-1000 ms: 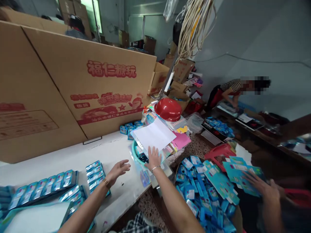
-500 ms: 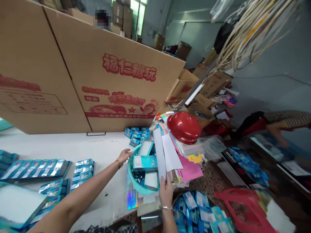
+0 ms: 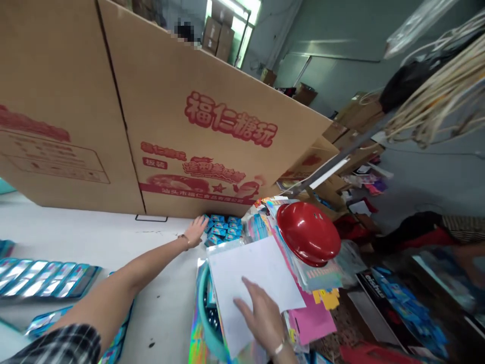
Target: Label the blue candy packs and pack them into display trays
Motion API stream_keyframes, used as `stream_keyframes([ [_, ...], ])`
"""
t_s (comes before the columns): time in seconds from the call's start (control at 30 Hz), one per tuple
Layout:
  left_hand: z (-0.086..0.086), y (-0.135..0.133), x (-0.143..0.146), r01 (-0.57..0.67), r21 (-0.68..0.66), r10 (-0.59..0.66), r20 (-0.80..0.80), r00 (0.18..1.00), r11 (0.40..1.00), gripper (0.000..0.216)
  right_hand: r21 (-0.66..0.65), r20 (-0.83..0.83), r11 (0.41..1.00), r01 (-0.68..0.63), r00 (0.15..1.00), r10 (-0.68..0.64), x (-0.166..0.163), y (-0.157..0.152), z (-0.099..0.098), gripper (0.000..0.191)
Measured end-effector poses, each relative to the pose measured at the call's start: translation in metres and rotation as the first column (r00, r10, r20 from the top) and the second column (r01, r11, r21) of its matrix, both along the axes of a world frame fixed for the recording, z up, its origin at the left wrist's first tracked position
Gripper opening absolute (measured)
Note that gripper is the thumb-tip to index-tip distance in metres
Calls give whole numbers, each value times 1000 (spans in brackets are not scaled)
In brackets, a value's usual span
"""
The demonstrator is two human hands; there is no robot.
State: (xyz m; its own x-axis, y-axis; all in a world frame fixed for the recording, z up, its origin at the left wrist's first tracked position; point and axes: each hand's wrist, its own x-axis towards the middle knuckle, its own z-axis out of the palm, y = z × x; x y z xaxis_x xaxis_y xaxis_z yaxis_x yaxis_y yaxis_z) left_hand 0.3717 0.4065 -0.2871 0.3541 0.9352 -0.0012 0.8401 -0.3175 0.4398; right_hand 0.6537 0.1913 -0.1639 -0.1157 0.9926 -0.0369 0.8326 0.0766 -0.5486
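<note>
My left hand (image 3: 195,231) is stretched out at the near-left edge of a cluster of small blue boxes (image 3: 226,228) on the white table. Its fingers are extended, and the fingertips meet the closest box. Over a large white sheet (image 3: 253,275) my right hand (image 3: 261,313) hovers or rests with fingers spread, holding nothing; contact with the paper cannot be made out. The sheet covers most of a turquoise basin (image 3: 204,308), whose left rim and some dark shiny contents still show.
A red bowl (image 3: 308,232) lies upside down on stacked papers and bags. Behind the table (image 3: 170,283) stands a big printed cardboard carton (image 3: 227,121). Blue boxes in rows (image 3: 49,278) lie at left. On the right, a co-worker's arm is blurred beside more blue packs (image 3: 409,308).
My right hand has let go of a long white strip and is spread over the white sheet, which now covers the basin. My left hand has moved from the basin's rim to the small boxes.
</note>
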Motion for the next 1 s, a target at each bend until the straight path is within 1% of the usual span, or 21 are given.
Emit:
stream_keyframes([
  [0.07, -5, 24, 0, 109, 35, -106, -76, 991, 993, 95, 52, 22, 995, -89, 996, 88, -18, 69, 12, 50],
  [0.1, -7, 36, 2, 157, 39, -153, -87, 984, 987, 93, 56, 76, 992, -116, 991, 112, -30, 104, 12, 50],
  [0.13, -10, 47, 5, 201, 36, -197, -86, 977, 979, 91, 56, 130, 990, -128, 984, 119, -43, 138, 7, 51],
  [0.2, -17, 66, 13, 271, 6, -270, -66, 960, 962, 87, -2, 239, 992, -128, 963, 125, -68, 194, -14, 59],
  [0.23, -21, 72, 17, 296, -16, -297, -53, 953, 955, 84, -65, 292, 991, -118, 947, 132, -78, 216, -29, 70],
  [0.3, -30, 80, 24, 318, -43, -320, -34, 947, 947, 76, -233, 401, 969, -82, 900, 173, -95, 243, -61, 100],
  [0.37, -37, 83, 30, 316, -38, -317, -24, 948, 948, 68, -359, 483, 932, -46, 845, 228, -103, 254, -90, 128],
  [0.4, -40, 83, 33, 305, -27, -306, -25, 952, 952, 66, -395, 509, 918, -40, 822, 255, -105, 255, -102, 138],
  [0.47, -44, 83, 36, 270, -11, -270, -39, 962, 963, 68, -434, 534, 899, -59, 787, 309, -104, 254, -120, 147],
  [0.53, -44, 82, 37, 221, -30, -222, -42, 974, 975, 77, -448, 534, 889, -94, 769, 351, -102, 253, -130, 146],
  [0.6, -43, 81, 35, 174, -67, -176, -26, 984, 983, 87, -419, 537, 898, -135, 761, 365, -100, 253, -136, 142],
  [0.67, -41, 79, 29, 132, -97, -134, -7, 991, 986, 85, -363, 545, 915, -178, 756, 363, -99, 254, -138, 140],
  [0.73, -39, 76, 21, 89, -112, -90, -3, 996, 990, 73, -326, 537, 921, -214, 760, 367, -99, 256, -138, 141],
  [0.83, -38, 70, 9, 22, -142, -21, 7, 1000, 990, 56, -325, 482, 918, -225, 796, 366, -98, 258, -137, 144],
  [0.93, -39, 65, 2, -23, -175, 27, 17, 999, 984, 45, -315, 438, 925, -212, 832, 340, -96, 259, -137, 146],
  [1.0, -41, 60, 0, -54, -197, 59, 17, 998, 979, 41, -299, 433, 933, -202, 842, 321, -96, 261, -137, 147],
])
